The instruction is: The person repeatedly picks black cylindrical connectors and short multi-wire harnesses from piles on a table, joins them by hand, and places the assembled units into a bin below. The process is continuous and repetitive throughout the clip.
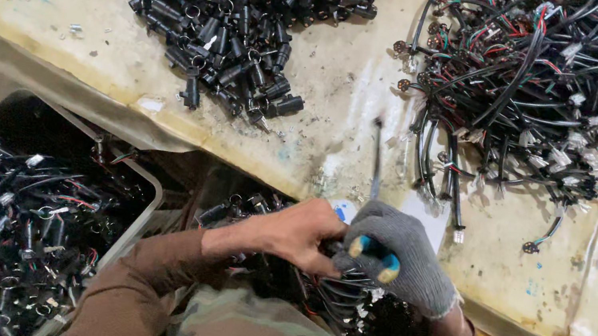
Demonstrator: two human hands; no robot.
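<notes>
My right hand [404, 257], in a grey knit glove, grips a screwdriver by its blue and yellow handle [374, 258]; the thin shaft [377, 161] points away over the bench. My bare left hand [294, 234] is closed on a small black part with wires [341, 280] trailing below it, pressed right against the gloved hand near the bench's front edge. What exactly sits between the fingers is hidden.
A heap of black cylindrical sockets [232, 11] lies on the worn bench [328, 92] at the back left. A tangle of wire harnesses [527, 85] lies at the back right. A bin [141, 218] of wired parts stands at lower left.
</notes>
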